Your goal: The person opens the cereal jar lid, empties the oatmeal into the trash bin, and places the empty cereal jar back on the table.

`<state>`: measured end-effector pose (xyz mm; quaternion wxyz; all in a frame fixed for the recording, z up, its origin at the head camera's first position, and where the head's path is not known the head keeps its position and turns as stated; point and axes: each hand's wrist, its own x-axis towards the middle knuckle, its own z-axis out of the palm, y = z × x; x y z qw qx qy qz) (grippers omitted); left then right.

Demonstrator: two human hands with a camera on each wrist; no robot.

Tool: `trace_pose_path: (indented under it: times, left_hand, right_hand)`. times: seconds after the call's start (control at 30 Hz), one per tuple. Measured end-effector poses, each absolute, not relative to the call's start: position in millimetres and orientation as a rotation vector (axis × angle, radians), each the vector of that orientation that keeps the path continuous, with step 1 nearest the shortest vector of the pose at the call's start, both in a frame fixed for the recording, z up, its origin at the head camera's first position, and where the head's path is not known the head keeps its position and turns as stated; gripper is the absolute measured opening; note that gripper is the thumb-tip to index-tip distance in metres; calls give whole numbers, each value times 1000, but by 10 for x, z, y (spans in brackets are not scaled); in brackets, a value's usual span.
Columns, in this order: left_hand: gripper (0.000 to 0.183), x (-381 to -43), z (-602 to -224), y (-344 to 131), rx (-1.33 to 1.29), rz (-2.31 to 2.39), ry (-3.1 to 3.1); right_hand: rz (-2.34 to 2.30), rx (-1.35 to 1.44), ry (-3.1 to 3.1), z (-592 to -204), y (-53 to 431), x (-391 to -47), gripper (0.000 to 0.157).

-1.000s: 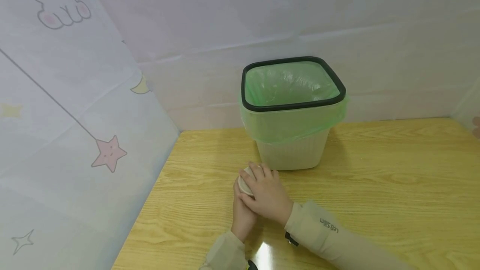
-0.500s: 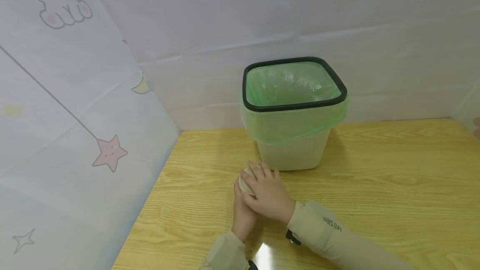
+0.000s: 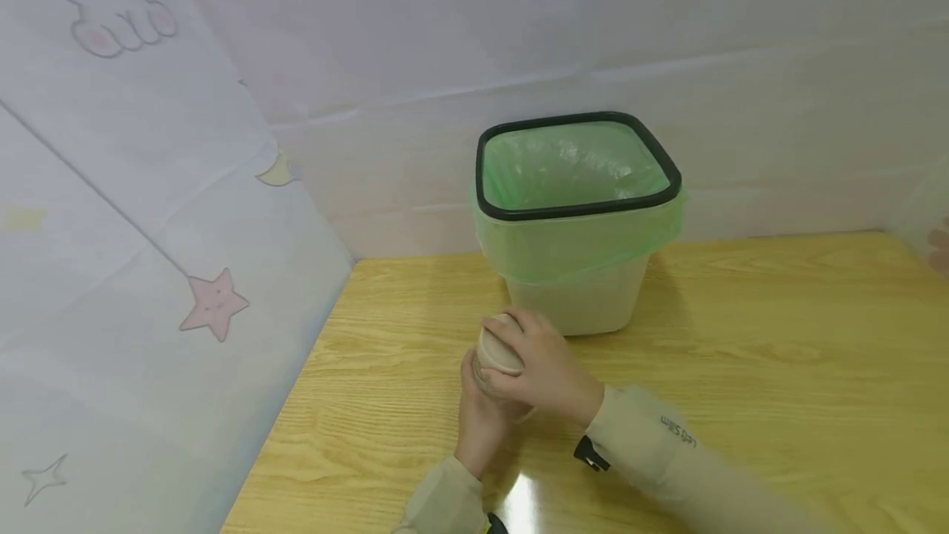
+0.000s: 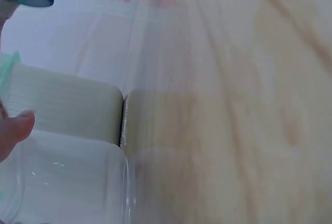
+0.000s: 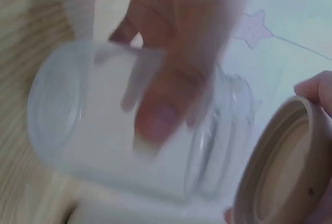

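Note:
In the head view my left hand (image 3: 480,427) grips a clear jar (image 5: 104,130) near the middle of the table. The right wrist view shows the jar lying sideways in that hand, see-through, with a threaded mouth and no contents visible. My right hand (image 3: 552,373) pinches a round beige lid (image 3: 498,348) by its edge. The lid's hollow underside (image 5: 282,172) faces the jar's mouth, with a gap between them. Part of the jar (image 4: 67,177) and a thumb (image 4: 15,130) show at the lower left of the left wrist view.
A whitish bin (image 3: 574,307) with a black rim (image 3: 578,211) and green bag liner (image 3: 571,250) stands just beyond my hands on the wooden table (image 3: 778,353). Pale printed sheets (image 3: 415,23) hang behind and to the left.
My right hand has lifted off the jar's top with the lid, now tilted and apart from the mouth. Earlier, that hand lay over the lid. My left hand has barely moved.

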<state>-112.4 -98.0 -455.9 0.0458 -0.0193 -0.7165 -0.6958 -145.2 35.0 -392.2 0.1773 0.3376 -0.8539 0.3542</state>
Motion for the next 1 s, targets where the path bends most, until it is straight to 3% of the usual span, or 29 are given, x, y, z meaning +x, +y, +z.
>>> trace_pose_path:
  times: [0.2, 0.37, 1.0]
  left_hand:
    - [118, -1077, -4483, -1017, 41, -1827, -2444]
    - [127, -1056, -4425, -1052, 16, -1760, -2532]
    - [114, -920, -4245, -1090, -57, -1823, -2486]
  right_hand:
    - [976, 884, -2490, -3931, 689, -1377, 58]
    - [897, 789, -2557, -4001, 983, -1280, 61]
    - [695, 820, -2823, -4347, 1463, -1132, 67]
